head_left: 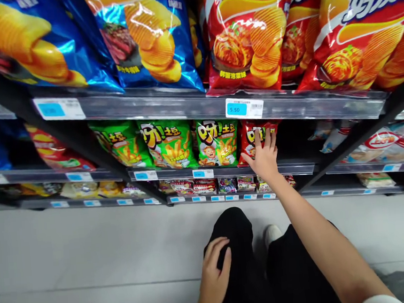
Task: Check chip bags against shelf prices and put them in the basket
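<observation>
A red foil bag of potato snacks (258,137) stands at the right end of its row on the shelf (221,172), with the fingertips of the right hand (263,158) against its front. The right grip is open, its fingers spread across the bag and not closed on it. The bag looks light, soft and air-filled, and its slick film would probably dent under a hard squeeze, so the sealed top edge or a gentle hold across the middle seems the best place to take it. Just left of it stand 3 green bags of potato sticks (169,144), and a row of small packets (205,186) lies on the shelf below. A price tag reading 5.50 (244,108) sits on the rail above. The left hand (215,268) rests loosely on the black trousers (239,228), holding nothing, above the pale grey floor (90,246).
</observation>
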Tool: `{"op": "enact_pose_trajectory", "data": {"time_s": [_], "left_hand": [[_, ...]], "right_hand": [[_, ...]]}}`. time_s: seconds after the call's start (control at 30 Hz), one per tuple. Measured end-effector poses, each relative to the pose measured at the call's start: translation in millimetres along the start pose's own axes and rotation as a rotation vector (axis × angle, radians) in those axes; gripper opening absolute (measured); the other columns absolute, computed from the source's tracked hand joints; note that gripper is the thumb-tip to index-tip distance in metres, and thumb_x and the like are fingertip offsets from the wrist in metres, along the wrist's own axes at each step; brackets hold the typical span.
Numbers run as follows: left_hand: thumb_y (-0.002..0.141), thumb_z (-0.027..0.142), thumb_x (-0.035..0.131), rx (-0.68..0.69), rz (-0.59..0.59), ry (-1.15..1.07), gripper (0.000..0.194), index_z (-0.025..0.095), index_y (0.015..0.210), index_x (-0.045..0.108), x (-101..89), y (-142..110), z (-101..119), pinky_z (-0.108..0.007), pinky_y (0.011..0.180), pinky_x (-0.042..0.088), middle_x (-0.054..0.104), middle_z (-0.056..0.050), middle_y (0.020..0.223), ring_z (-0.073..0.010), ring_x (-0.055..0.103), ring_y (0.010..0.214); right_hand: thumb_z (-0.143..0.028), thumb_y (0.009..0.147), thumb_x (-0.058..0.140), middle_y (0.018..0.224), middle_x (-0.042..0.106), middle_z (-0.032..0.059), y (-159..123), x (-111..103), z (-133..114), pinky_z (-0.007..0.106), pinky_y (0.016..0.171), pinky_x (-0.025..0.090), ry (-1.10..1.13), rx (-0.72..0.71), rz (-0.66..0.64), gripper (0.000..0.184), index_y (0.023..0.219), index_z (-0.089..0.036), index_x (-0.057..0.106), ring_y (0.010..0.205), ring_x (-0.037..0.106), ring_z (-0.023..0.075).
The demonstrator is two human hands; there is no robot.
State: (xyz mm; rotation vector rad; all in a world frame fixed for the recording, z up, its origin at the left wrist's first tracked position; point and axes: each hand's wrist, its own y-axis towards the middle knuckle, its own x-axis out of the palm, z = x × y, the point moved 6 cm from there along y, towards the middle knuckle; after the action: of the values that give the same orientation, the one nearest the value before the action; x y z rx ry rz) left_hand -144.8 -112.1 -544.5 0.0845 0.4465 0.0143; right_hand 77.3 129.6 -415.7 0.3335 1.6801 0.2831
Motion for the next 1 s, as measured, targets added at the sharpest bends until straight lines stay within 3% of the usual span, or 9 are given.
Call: {"op": "enact_pose_trajectory", "data": {"time_s": [0.3,0.47,0.67,0.87,1.0], "left_hand": [[0.099,0.024,0.051,0.065,-0.134,0.064,0.022,0.023,0.114,0.067,11.7,-11.3,5.2,-0.039,0.099,0.054,0.067,-0.008,0.115,-0.0205,0.064,0.110],[0.098,0.023,0.052,-0.028,-0.210,0.076,0.020,0.022,0.113,0.066,16.8,-13.3,-2.7,-0.045,0.103,0.050,0.065,-0.008,0.117,-0.0229,0.061,0.112],[0.098,0.025,0.052,-0.103,-0.225,0.031,0.019,0.023,0.110,0.066,16.2,-16.0,-8.5,-0.046,0.104,0.048,0.066,-0.007,0.116,-0.0239,0.060,0.112],[0.097,0.028,0.052,-0.108,-0.215,0.005,0.020,0.023,0.108,0.067,16.5,-19.8,-11.3,-0.046,0.104,0.049,0.067,-0.007,0.114,-0.0234,0.060,0.112],[0.098,0.031,0.051,-0.088,-0.216,-0.009,0.022,0.023,0.107,0.069,18.4,-20.2,-12.0,-0.046,0.103,0.050,0.067,-0.008,0.113,-0.0237,0.062,0.111]], "right_hand": [[-0.053,0.090,0.059,0.167,-0.006,0.0201,9.6,20.2,4.6,0.068,0.106,0.037,0.001,0.037,0.048,0.095,0.162,-0.021,0.008,0.151,0.001,0.0457],[-0.052,0.087,0.059,0.166,-0.011,0.0200,9.3,24.1,6.6,0.070,0.103,0.040,0.011,0.037,0.073,0.097,0.162,-0.019,0.006,0.150,0.002,0.0462],[-0.045,0.087,0.061,0.166,-0.002,0.0187,2.9,19.5,5.8,0.066,0.111,0.033,0.095,-0.022,0.106,0.095,0.161,-0.021,0.008,0.152,0.003,0.0419],[-0.047,0.088,0.063,0.165,-0.003,0.0227,-3.1,18.4,5.7,0.065,0.115,0.027,0.098,-0.055,0.079,0.098,0.161,-0.016,0.005,0.153,-0.004,0.0415],[-0.044,0.088,0.064,0.165,0.010,0.0222,-4.3,1.9,7.5,0.058,0.120,0.025,0.192,-0.082,0.104,0.096,0.160,-0.015,0.009,0.153,0.006,0.0358]]}}
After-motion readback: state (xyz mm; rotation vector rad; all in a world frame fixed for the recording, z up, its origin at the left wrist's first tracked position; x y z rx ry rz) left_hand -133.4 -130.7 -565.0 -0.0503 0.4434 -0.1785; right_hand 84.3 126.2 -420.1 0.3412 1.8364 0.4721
